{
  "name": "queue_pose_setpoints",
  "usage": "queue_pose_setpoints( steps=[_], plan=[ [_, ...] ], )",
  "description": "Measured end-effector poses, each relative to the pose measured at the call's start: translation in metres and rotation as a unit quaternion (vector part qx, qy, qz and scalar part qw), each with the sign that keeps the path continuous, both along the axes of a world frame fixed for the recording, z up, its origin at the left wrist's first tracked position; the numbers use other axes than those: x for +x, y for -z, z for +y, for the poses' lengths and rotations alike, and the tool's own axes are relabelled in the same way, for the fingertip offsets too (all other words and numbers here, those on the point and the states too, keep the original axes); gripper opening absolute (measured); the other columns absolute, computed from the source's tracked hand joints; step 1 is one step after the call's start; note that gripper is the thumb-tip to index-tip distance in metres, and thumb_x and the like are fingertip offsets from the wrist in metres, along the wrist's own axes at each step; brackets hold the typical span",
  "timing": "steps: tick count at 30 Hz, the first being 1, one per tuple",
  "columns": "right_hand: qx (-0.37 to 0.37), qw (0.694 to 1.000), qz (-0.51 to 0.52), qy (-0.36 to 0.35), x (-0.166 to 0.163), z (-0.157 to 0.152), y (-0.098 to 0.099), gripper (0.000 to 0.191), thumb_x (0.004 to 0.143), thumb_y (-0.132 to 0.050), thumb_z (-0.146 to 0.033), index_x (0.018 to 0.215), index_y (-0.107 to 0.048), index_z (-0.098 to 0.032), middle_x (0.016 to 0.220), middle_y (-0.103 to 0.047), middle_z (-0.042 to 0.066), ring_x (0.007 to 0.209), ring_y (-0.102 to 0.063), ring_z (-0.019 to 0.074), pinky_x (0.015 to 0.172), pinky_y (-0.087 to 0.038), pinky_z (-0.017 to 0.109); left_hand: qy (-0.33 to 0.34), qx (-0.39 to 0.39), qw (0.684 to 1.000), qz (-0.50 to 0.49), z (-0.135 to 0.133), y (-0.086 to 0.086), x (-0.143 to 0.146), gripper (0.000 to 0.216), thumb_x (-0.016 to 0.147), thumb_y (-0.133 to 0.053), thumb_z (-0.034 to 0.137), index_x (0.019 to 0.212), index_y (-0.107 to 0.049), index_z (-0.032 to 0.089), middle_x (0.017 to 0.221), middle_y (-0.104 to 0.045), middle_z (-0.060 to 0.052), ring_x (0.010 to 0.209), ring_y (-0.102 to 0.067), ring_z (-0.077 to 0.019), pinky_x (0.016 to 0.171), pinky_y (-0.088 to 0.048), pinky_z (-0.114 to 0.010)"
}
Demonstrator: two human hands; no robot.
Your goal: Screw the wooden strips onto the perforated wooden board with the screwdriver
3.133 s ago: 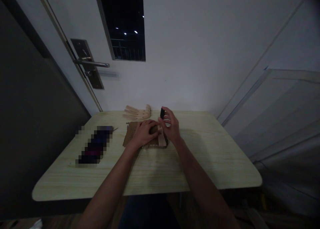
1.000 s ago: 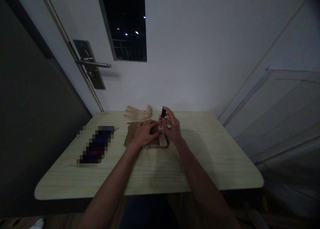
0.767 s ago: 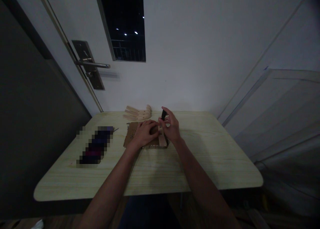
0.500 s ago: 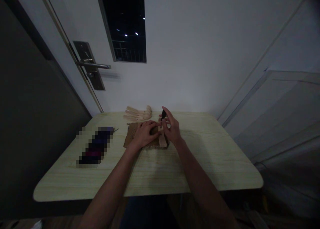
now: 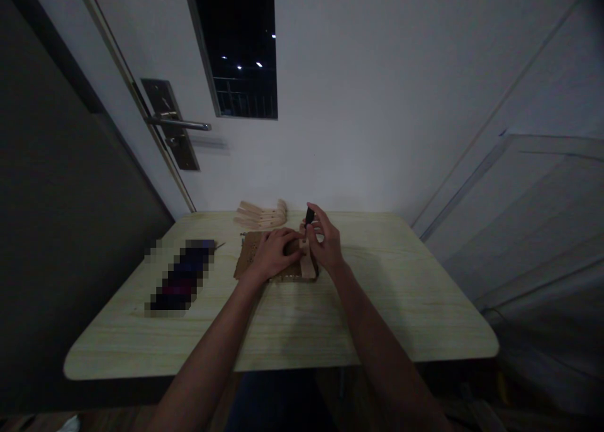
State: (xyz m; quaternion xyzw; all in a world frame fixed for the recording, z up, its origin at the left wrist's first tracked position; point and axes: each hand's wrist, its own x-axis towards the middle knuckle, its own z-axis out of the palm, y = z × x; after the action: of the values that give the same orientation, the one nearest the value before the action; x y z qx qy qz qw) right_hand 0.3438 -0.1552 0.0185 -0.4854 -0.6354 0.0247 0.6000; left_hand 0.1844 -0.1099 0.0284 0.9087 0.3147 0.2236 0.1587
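A brown perforated board (image 5: 249, 254) lies on the pale wooden table (image 5: 292, 319), with a light wooden strip (image 5: 307, 266) standing on its right side. My left hand (image 5: 274, 251) rests curled on the board and presses down on the strip's near end. My right hand (image 5: 324, 243) pinches a small upright tool with a black handle (image 5: 309, 216), its tip down at the top of the strip.
Several curved light wooden pieces (image 5: 262, 214) lie at the table's far edge by the white wall. A dark blurred object (image 5: 182, 282) lies on the left. A door with a metal handle (image 5: 178, 124) stands at the left, a dark window (image 5: 240, 42) above.
Both hands have stayed on the board and strip. The black-handled tool has shifted only slightly in my right hand's fingers.
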Motion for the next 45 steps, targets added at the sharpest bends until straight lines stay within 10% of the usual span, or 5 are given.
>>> queue_pose_setpoints(
  steps=[45],
  plan=[
    [-0.003, 1.000, 0.008, -0.016, 0.0018, 0.0029, 0.0034, 0.047, 0.091, -0.054, -0.031, 0.138, -0.046, -0.031, 0.127, -0.063, 0.006, 0.078, -0.067, 0.0129, 0.065, -0.062, 0.027, -0.003, 0.007, 1.000, 0.005, 0.0003, 0.0011, 0.0008, 0.042, 0.086, -0.057, 0.046, 0.123, -0.062, 0.026, 0.126, -0.063, -0.006, 0.120, -0.054, -0.0286, 0.104, -0.038, -0.049]
  ],
)
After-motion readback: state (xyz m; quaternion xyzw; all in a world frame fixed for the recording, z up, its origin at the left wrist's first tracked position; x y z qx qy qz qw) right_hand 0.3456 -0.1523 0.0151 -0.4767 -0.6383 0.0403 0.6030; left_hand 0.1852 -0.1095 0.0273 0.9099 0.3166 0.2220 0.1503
